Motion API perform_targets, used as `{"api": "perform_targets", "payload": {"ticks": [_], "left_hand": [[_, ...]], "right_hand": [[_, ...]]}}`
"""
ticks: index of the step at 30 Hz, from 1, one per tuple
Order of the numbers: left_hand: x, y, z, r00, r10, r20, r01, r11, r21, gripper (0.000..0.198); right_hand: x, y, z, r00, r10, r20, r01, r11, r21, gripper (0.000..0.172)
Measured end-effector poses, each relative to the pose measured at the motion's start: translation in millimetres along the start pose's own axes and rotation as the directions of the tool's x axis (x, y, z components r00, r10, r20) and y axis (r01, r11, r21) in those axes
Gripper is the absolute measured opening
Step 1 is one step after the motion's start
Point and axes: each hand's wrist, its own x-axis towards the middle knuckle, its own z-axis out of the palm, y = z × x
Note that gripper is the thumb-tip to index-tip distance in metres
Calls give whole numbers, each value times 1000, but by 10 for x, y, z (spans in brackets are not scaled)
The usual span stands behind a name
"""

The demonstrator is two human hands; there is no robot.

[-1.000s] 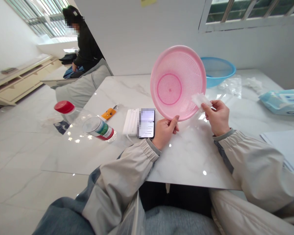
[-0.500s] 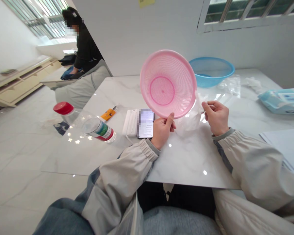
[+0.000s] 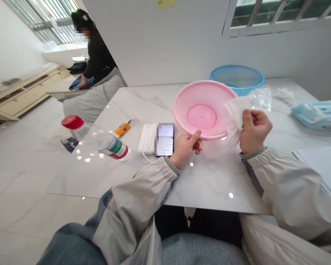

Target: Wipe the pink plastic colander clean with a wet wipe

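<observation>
Got a pink plastic colander (image 3: 202,110) here, tilted up off the table with its perforated bowl facing the camera and a solid darker pink ring at the base. It looks light and fairly stiff, though a thin wall like that might flex a bit, and the smooth rim could get slippery if wet. The rim seems like the best place to hold it.

The left hand (image 3: 185,148) has it at the 6 o'clock edge, thumb inside the bowl and fingers curled underneath. The right hand (image 3: 255,132) is pinching a white wipe (image 3: 235,117), which lies against the rim at about 3 o'clock. The 2 hands are apart, with the colander and wipe bridging the gap.

Going by the colander's clock face, a blue plastic basin (image 3: 237,77) sits at 1 o'clock, with crinkled clear plastic film (image 3: 260,97) beside it. A pale blue wipes pack (image 3: 318,115) lies at 3 o'clock, and white paper sheets (image 3: 317,162) are at 4. All this is on a white marble-look table (image 3: 209,184).

At 8 o'clock there's a phone (image 3: 164,140) with its screen blurred, just beside a white oblong case (image 3: 147,138). Further out at 9, a clear bottle with a red cap (image 3: 99,138) lies on its side. A seated person (image 3: 99,51) in a black top is well off at 10.
</observation>
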Motion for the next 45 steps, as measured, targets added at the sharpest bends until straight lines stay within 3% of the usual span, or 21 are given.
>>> {"api": "perform_targets", "payload": {"ticks": [5,11,18,23,27,29,33,37,41,45], "left_hand": [[14,-14,-15,994,-84,67,91,989,-113,70],[14,-49,-28,988,-97,121,113,984,-136,66],[3,-104,-3,968,-134,210,136,991,5,75],[-28,-55,15,953,-80,293,82,997,7,62],[-28,-35,3,975,-17,221,12,1000,24,53],[-23,-43,-12,985,33,169,-41,998,44,53],[-40,-36,-30,981,182,60,-188,977,102,56],[-90,12,-4,964,263,31,-264,955,137,55],[-104,34,31,945,312,-95,-289,936,200,54],[-70,29,41,885,417,-209,-374,902,215,49]], "right_hand": [[-57,-85,-11,998,-63,8,63,998,2,42],[-212,-122,-22,988,-123,91,117,991,70,47],[-425,-166,-43,947,-96,306,93,995,25,49],[-434,-144,-76,910,-69,408,113,990,-84,46],[-390,-162,-65,898,-163,408,192,981,-30,45],[-360,-179,-50,923,-178,342,188,982,4,42],[-278,-177,-32,985,-67,157,71,997,-14,38],[-217,-142,-36,996,-34,82,41,996,-83,46],[-222,-135,-33,990,-8,143,16,998,-57,51],[-251,-150,-12,966,34,257,-22,998,-52,54]]}}
